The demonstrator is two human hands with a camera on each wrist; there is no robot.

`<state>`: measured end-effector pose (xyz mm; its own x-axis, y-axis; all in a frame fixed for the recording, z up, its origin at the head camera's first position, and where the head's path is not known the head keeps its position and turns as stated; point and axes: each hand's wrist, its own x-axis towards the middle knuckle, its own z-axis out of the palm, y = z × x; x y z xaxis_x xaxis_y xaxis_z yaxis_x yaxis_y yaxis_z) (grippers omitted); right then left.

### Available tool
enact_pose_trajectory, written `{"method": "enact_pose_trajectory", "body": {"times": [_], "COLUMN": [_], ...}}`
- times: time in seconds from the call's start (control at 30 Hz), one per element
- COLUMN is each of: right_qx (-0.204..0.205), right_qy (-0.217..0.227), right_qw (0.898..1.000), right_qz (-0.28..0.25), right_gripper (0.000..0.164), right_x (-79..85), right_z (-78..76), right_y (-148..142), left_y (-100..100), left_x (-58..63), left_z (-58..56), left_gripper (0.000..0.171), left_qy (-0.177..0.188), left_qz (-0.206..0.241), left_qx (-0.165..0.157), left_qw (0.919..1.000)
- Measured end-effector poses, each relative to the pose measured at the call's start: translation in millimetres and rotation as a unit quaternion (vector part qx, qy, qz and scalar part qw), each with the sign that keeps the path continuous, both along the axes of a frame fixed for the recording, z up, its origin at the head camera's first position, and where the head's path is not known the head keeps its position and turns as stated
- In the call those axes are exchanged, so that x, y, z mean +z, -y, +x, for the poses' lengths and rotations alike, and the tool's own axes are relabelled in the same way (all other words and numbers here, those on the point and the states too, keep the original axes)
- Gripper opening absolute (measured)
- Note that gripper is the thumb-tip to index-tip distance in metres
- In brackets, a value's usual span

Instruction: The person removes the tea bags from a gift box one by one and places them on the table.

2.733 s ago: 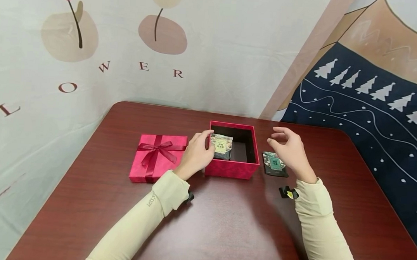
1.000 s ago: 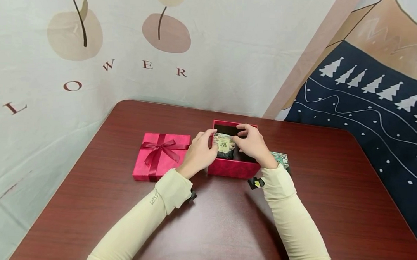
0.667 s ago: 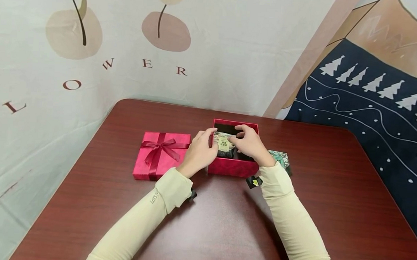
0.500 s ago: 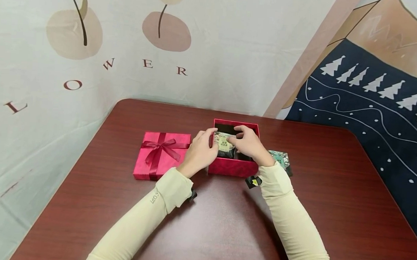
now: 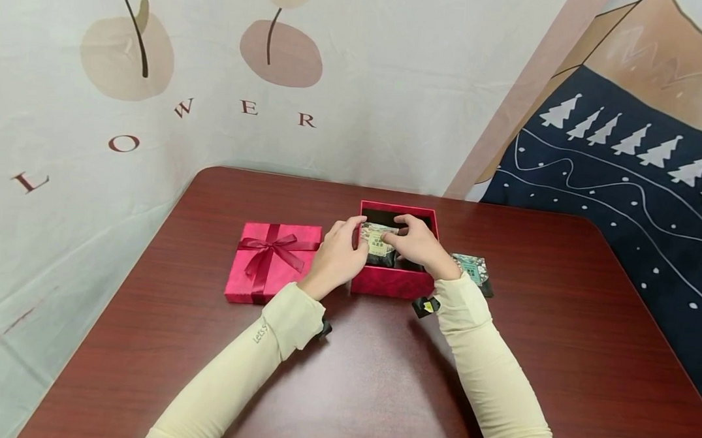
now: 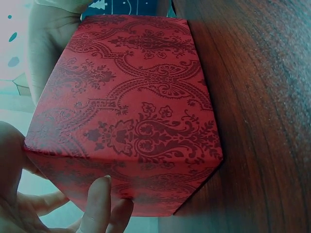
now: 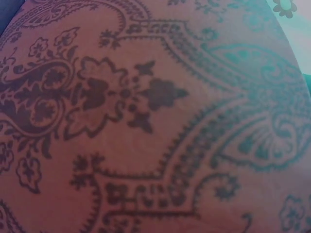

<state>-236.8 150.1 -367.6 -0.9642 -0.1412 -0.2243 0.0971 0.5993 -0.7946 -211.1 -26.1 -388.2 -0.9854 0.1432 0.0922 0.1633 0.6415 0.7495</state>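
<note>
An open red gift box point(image 5: 392, 283) with a dark inside sits on the table, towards the back. My left hand point(image 5: 336, 254) grips its left wall; in the left wrist view, fingers point(image 6: 98, 206) lie against the outside of that wall. Inside the box, at the left, is a dark sachet point(image 5: 378, 247) with a pale yellow label. My right hand point(image 5: 423, 245) reaches into the box and pinches the sachet's right edge, thumb over its front. Some right fingertips are hidden. The right wrist view holds only the box's patterned wall point(image 7: 146, 121), close up.
To the left lies the red box lid point(image 5: 248, 273) with a dark red ribbon bow point(image 5: 273, 249). A second sachet point(image 5: 475, 270), green and dark, lies right of the box, partly behind my right wrist. A wall hanging rises behind the table point(image 5: 356, 376).
My right hand has come left from above the green sachet into the box, and its thumb has moved onto the sachet there. My left hand has stayed on the box wall.
</note>
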Motion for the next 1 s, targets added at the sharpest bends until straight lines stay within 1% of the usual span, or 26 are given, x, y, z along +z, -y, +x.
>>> {"method": "enact_pose_trajectory", "body": {"times": [0.13,0.43,0.77,1.0], "right_qx": [0.000,-0.006,-0.007,-0.011], "right_qy": [0.006,0.017,0.019,0.019], "right_qw": [1.000,1.000,1.000,1.000], "right_qz": [-0.003,-0.003,0.001,-0.005], "right_gripper": [0.063,0.064,0.064,0.064], "right_x": [-1.6,-4.2,-3.6,-4.0], "right_z": [-1.4,-3.8,-3.5,-4.5], "right_y": [-0.5,0.5,0.5,1.5], "left_y": [0.4,0.4,0.2,0.2], "left_x": [1.6,1.0,1.7,-0.9], "left_z": [0.7,0.6,1.0,-0.8], "left_gripper": [0.049,0.049,0.049,0.049], "left_qy": [0.003,-0.008,-0.017,-0.016], "left_qz": [0.003,0.001,0.006,0.001], "left_qx": [-0.002,0.000,-0.001,-0.002], "left_qw": [1.0000,1.0000,0.9998,0.9999]}}
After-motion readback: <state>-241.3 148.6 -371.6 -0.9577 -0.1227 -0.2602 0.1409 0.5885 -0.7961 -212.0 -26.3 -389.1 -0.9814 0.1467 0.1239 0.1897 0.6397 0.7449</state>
